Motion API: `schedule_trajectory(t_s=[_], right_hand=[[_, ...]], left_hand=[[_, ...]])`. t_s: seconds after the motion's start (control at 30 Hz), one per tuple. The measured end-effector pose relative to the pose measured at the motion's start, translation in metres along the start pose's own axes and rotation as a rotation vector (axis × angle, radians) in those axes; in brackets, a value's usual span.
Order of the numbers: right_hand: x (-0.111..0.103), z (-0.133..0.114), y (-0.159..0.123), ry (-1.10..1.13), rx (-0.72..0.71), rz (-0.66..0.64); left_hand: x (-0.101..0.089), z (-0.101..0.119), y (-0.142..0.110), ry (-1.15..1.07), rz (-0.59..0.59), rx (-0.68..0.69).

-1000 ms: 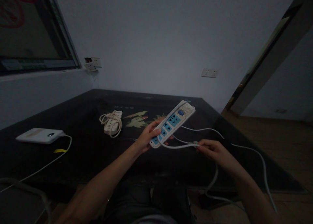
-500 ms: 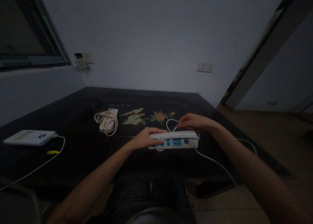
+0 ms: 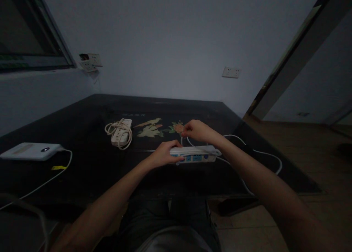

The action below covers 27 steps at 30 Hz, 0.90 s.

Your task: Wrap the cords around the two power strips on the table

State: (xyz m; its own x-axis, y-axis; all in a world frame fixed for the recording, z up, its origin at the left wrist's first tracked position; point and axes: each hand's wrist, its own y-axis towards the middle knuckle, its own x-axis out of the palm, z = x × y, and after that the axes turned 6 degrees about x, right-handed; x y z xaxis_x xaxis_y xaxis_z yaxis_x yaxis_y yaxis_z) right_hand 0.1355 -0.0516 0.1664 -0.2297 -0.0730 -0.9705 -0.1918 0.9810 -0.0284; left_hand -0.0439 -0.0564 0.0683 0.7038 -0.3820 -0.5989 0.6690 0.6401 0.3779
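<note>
My left hand [image 3: 165,154] grips the left end of a white power strip [image 3: 210,158] with blue sockets, thumb in front and fingers over the top. White cord lies along the strip's upper side and loops round its right end. Behind the strip, my right hand [image 3: 198,130] pinches the white cord [image 3: 182,140] between thumb and fingertips. More of this cord runs out to the right, under and past my right forearm, across the dark table [image 3: 148,178].
Left of the strip lies a second power strip [image 3: 117,137] with its cord wound round it. A white power bank [image 3: 30,151] with a cable is at the far left, near a yellow tag [image 3: 58,167]. Wall sockets [image 3: 231,72] are on the back wall.
My right hand has moved left with the cord, from behind the strip's right part toward its left part. The trailing cord has shifted on the right. The left hand keeps its grip.
</note>
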Motion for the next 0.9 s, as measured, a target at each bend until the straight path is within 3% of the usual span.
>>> schedule_trajectory(t_s=[0.17,0.3,0.47,0.67,0.9], right_hand=[[-0.002,-0.015,-0.013,-0.095,0.036,0.058],[-0.004,-0.008,-0.011,-0.084,-0.035,-0.052],[-0.009,-0.005,-0.015,-0.02,-0.213,-0.189],[-0.006,-0.024,-0.04,0.096,-0.271,-0.115],[0.022,-0.027,-0.046,0.374,-0.306,-0.022]], left_hand=[[0.001,-0.005,-0.001,0.061,0.023,-0.039],[0.003,-0.011,-0.004,0.049,0.038,-0.105],[0.001,-0.017,-0.006,0.104,0.104,-0.031],[-0.007,-0.022,-0.003,0.269,0.214,-0.007],[-0.01,-0.02,-0.002,0.146,0.312,-0.166]])
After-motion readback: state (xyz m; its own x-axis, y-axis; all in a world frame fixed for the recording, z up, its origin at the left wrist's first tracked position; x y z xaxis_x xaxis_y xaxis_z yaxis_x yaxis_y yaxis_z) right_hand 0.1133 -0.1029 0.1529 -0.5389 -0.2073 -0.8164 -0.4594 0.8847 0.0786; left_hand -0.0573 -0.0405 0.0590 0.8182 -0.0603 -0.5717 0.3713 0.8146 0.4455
